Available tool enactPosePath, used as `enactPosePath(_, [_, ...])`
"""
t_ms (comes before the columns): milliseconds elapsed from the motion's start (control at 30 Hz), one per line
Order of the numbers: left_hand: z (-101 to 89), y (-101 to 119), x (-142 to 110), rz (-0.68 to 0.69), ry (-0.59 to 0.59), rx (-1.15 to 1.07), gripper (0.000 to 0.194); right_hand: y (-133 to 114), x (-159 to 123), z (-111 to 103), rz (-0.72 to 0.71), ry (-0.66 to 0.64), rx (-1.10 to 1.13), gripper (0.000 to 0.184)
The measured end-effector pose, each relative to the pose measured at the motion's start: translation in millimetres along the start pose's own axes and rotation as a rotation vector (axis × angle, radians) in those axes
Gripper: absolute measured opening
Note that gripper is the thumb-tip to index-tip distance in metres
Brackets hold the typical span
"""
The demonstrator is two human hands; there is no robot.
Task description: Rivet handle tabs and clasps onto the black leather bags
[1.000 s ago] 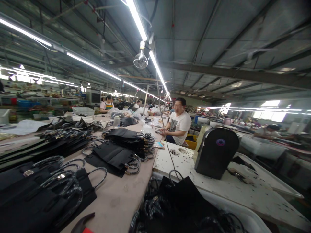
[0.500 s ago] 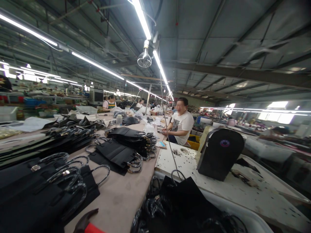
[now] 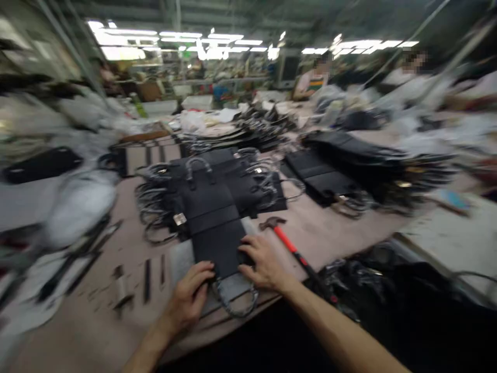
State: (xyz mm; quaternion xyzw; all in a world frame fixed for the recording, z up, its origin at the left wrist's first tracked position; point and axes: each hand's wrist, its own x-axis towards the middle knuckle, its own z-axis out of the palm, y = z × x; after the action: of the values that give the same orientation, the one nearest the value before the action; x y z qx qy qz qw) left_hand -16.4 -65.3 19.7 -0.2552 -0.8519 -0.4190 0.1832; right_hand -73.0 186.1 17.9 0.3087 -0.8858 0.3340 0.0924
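Note:
A black bag piece [image 3: 215, 223] lies lengthwise in front of me, its near end over a pale grey slab [image 3: 182, 259]. My left hand [image 3: 190, 292] is closed at its near left corner, fingers bent. On the opposite edge my right hand [image 3: 261, 261] grips a dark flap between thumb and fingers. A plastic-wrapped handle [image 3: 236, 308] loops from the near end between my hands. Beyond, the far end rests on a pile of similar black bag pieces [image 3: 248, 186] with wrapped handles. Right of my right hand lies a claw hammer [image 3: 285, 238] with a red and black handle.
Small hand tools [image 3: 146, 280] lie on the table at left. Stacked black bag pieces [image 3: 349, 155] stand at right, and more fill a bin [image 3: 373, 290] below the table edge. A clear plastic bag [image 3: 81, 207] sits far left. A co-worker [image 3: 312, 80] is at the back.
My view has swung left and down, from the aisle and a seated co-worker to the tabletop. Both my hands have come into view on the black bag piece.

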Motion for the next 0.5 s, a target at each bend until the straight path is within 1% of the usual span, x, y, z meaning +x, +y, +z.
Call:
enactPosePath(33, [-18.2,0.8,-19.1,-0.061,0.008,0.044,0.021,5.1,-0.3,2.1,-0.012,-0.007,0.002,0.042])
enactPosePath(67, [-31.8,0.3,-31.3,-0.125,0.035,0.088,0.023,10.3,-0.4,4.4,-0.035,-0.015,0.002,0.040])
enactPosePath(100, [-42.0,-2.3,-38.0,-0.200,0.085,0.138,0.024,14.4,-0.7,6.2,-0.045,-0.010,-0.007,0.039])
enactPosePath(200, [-64.5,-18.4,-41.0,-0.516,0.289,0.341,0.022,18.7,-3.4,7.6,-0.084,-0.003,-0.030,0.037])
enactPosePath(233, [-71.9,-24.1,-40.0,-0.639,0.338,0.401,0.021,18.5,-4.3,7.2,-0.095,0.001,-0.034,0.036])
enactPosePath(267, [-80.0,-29.0,-38.9,-0.762,0.362,0.449,0.021,18.2,-4.9,7.0,-0.103,0.008,-0.036,0.037])
enactPosePath(300, [-88.5,-32.7,-38.0,-0.872,0.362,0.486,0.020,18.2,-5.1,6.9,-0.111,0.015,-0.036,0.037])
enactPosePath(367, [-105.9,-36.3,-36.6,-1.029,0.302,0.543,0.020,19.3,-4.7,7.5,-0.128,0.024,-0.042,0.037])
enactPosePath(433, [-121.4,-35.9,-35.2,-1.114,0.226,0.603,0.019,21.3,-3.8,8.5,-0.138,0.025,-0.052,0.037])
enactPosePath(500, [-132.7,-34.1,-33.5,-1.176,0.179,0.661,0.018,23.2,-3.1,9.5,-0.137,0.021,-0.055,0.036])
